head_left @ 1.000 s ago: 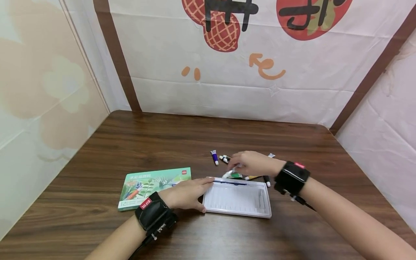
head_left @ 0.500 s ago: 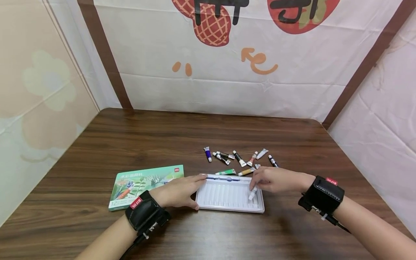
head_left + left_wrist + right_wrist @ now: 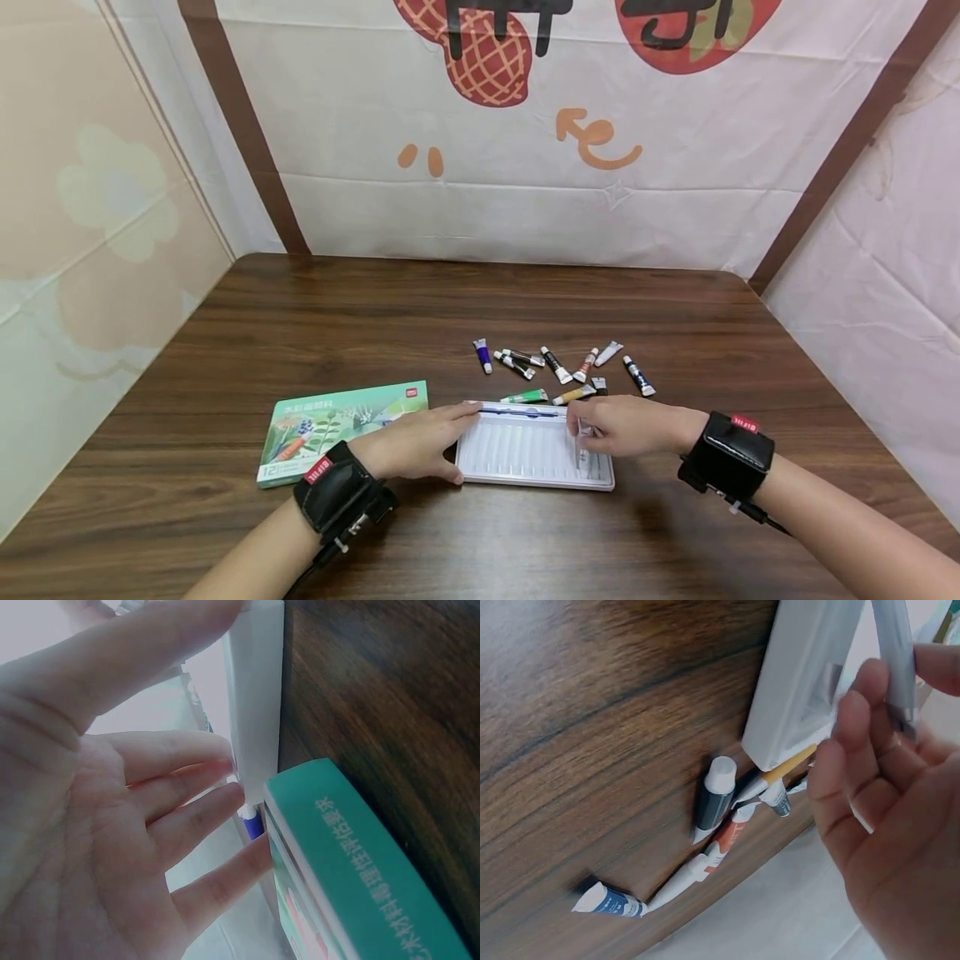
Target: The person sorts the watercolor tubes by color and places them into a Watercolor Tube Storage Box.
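Observation:
A white plastic tray (image 3: 510, 450) with ridged slots lies on the table. My left hand (image 3: 416, 442) is at its left edge, fingers and thumb stretched out; the left wrist view shows the fingers straight along the tray's side wall (image 3: 257, 697). Over the tray's right end, my right hand (image 3: 630, 427) pinches a whitish paint tube (image 3: 895, 656) between thumb and fingers. That tube points down at the slots in the head view, partly hidden by the fingers. A thin blue stick (image 3: 517, 412) lies along the tray's back groove.
Behind the tray lie several paint tubes, among them a purple one (image 3: 482, 356), a green one (image 3: 525, 397), a yellow one (image 3: 573, 395) and a dark blue one (image 3: 638, 375). A green paint box (image 3: 322, 425) lies left of the tray, partly under the left hand's view.
My right hand has come from the tubes behind the tray to the tray's right end, bringing the whitish paint tube. My left hand has stayed at the tray's left edge.

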### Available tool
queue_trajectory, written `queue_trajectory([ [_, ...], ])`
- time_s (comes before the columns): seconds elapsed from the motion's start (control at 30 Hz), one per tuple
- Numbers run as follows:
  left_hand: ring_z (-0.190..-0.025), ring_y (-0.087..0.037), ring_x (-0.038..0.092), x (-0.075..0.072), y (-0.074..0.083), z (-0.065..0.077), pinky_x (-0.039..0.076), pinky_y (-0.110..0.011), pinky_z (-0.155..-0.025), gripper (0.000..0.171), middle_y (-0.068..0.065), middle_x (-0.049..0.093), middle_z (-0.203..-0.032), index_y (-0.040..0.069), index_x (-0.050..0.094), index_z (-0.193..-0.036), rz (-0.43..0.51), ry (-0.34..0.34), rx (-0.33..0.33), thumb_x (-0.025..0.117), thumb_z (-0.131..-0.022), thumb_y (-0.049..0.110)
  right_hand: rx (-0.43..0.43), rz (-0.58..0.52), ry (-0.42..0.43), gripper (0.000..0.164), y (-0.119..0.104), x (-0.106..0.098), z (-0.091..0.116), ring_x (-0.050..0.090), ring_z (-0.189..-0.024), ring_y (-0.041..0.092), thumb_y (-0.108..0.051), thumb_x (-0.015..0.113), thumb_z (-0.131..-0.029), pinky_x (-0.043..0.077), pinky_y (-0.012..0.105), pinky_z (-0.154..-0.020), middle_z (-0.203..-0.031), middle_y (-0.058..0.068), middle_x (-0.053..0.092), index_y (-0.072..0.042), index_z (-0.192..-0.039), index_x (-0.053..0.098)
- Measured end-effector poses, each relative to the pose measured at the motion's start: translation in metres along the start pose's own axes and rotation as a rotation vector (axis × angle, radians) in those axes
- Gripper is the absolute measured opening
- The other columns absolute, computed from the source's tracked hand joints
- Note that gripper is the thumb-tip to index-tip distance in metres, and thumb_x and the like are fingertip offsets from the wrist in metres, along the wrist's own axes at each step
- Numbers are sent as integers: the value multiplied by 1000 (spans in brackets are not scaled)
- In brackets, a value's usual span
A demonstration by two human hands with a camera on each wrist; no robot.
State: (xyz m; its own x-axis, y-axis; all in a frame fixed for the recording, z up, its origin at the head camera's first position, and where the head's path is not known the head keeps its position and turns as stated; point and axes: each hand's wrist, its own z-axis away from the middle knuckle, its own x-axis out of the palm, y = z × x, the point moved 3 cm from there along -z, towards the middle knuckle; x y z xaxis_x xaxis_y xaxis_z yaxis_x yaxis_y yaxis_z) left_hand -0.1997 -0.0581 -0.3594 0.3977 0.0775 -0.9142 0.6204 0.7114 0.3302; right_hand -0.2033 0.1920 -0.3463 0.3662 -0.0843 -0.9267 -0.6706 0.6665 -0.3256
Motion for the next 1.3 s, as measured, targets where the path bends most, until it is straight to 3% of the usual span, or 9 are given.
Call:
queue_trajectory([
  [0.1,-131,-23,29,1,0,0,29,-38,-102,77,-9,30,-146,-2,39,-137,-5,7,15,74,-78,31,26,-2,42,6,2,3,1,44,-64,4,-17,57,-90,37,23,-56,-73,-11,46,-18,-90,51],
  [0.27,-131,-22,29,1,0,-1,29,-38,-102,77,-9,30,-146,-1,38,-138,-12,1,18,74,-78,31,-7,39,139,4,4,11,3,42,-59,0,-20,61,-89,36,20,-52,-68,-15,47,-19,-86,58],
  [0.53,-131,-23,28,0,0,0,29,-38,-102,77,-10,29,-146,-2,38,-138,-24,-4,29,74,-78,31,-39,176,257,7,2,15,7,42,-60,0,-28,66,-85,36,18,-51,-76,-14,50,-22,-85,65],
  [0.7,-131,-23,28,-1,1,1,29,-38,-102,77,-11,29,-146,-3,38,-137,-29,1,43,73,-78,31,-101,238,277,15,0,13,11,46,-73,5,-38,67,-82,39,20,-56,-89,-8,50,-23,-85,67],
  [0.83,-131,-23,28,-1,1,1,30,-39,-102,76,-12,29,-146,-3,38,-137,-36,5,44,73,-79,31,-172,219,289,15,0,13,10,48,-84,6,-36,69,-81,44,23,-64,-94,-8,52,-21,-85,68],
  [1.03,-132,-22,28,-2,0,1,29,-38,-102,76,-11,28,-146,-2,38,-138,-33,-1,31,73,-79,31,-272,164,311,11,-2,18,8,47,-87,3,-30,69,-81,45,19,-70,-92,-10,52,-20,-85,68],
  [1.3,-132,-22,27,-1,0,1,29,-38,-102,75,-10,29,-146,-2,39,-137,-18,-9,23,73,-79,31,-351,227,349,15,-1,20,7,48,-87,4,-33,68,-81,45,20,-72,-92,-10,54,-20,-86,67],
])
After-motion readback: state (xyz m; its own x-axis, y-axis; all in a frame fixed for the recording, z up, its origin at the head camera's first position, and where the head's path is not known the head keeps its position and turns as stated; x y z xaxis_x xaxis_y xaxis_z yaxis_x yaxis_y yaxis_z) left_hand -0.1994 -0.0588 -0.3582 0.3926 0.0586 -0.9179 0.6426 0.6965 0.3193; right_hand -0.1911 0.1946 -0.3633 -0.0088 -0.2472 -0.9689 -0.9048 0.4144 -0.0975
